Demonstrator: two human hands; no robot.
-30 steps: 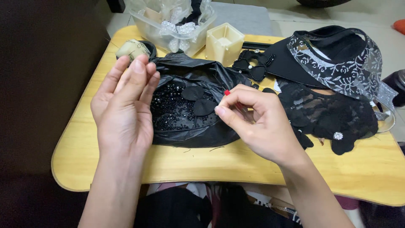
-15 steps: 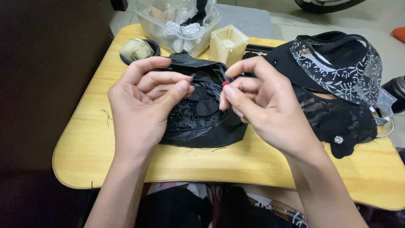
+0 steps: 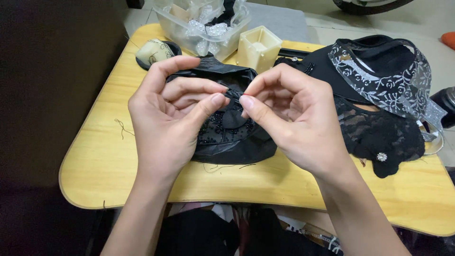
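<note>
My left hand (image 3: pixel 173 116) and my right hand (image 3: pixel 296 121) meet fingertip to fingertip above a black plastic bag (image 3: pixel 232 142) that holds small black beads and black fabric petals. My right thumb and forefinger pinch a tiny red-headed needle (image 3: pixel 242 96). My left thumb and forefinger are pinched together right beside it, on what looks like a thin dark thread (image 3: pixel 232 100). Both hands hover over the middle of a small wooden table (image 3: pixel 113 161).
A clear plastic box (image 3: pixel 196 28) of trimmings and a cream square cup (image 3: pixel 258 47) stand at the back. A dark dish with a pale lump (image 3: pixel 155 51) sits back left. Black lace (image 3: pixel 379 135) with a rhinestone button (image 3: pixel 381 156) and silver-patterned ribbon (image 3: pixel 391 83) lie on the right.
My left hand has gone from flat and open to curled, its fingertips pinched against my right hand's. Both hands rose and came together over the bag.
</note>
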